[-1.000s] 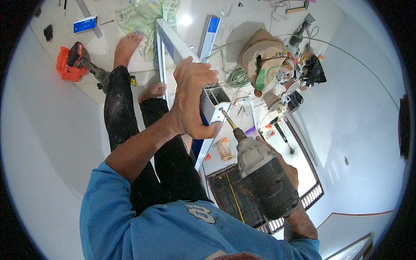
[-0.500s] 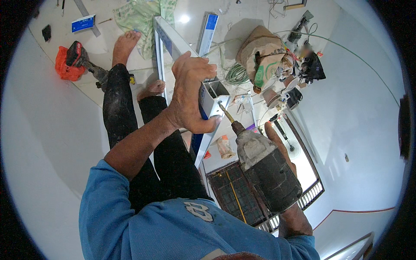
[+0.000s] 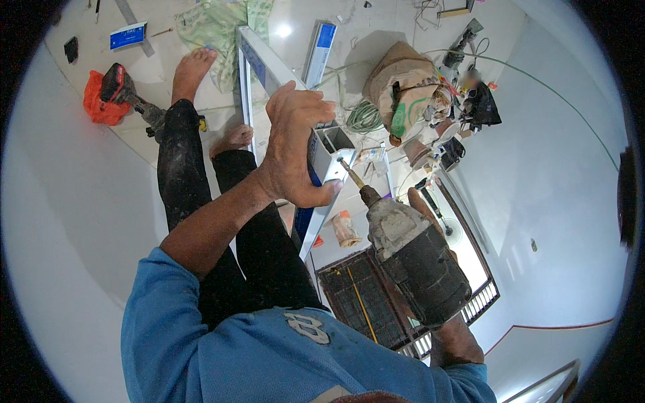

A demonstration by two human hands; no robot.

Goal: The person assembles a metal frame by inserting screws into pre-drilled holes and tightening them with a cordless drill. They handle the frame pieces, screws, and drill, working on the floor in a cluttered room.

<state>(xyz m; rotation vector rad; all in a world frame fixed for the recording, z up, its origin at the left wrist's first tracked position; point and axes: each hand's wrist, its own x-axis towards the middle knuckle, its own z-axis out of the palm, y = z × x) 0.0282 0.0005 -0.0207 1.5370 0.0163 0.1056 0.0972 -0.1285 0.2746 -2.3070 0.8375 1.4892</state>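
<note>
Room: white walls (image 3: pixel 557 242) curve round a pale, glossy tiled floor (image 3: pixel 148 77) strewn with gear.
Frame: a white metal frame with hollow rectangular bars and patches of blue film (image 3: pixel 275 74) stands tilted between the person's black-trousered legs (image 3: pixel 185 158); its open bar end points up toward the chest.
Left hand: the bare left hand (image 3: pixel 295 138) grasps the frame just beside that open end, fingers bent over the bar, thumb along the near side.
Right hand: the bare right hand (image 3: pixel 422 205) grasps a bulky black-and-grey power driver (image 3: pixel 416 262) from its far side; most fingers are hidden, so whether one presses a trigger cannot be told.
Bit: a slim brass-coloured bit (image 3: pixel 353 178) slants from the driver to a small dark spot on the white face below the opening; screw or hole cannot be told.
Step in hand: apparently driving or drilling at that spot; such a move calls for a steady frame and a bit held in line with the spot.
Edges: the left thumb lies close to the bit's tip, and a slip could reach it.
Room for moving: a gap separates the driver from the right-hand wall; beyond the frame, a green coiled hose or cable (image 3: pixel 366 117) and a bulging brown sack (image 3: pixel 410 77) crowd the floor.
</note>
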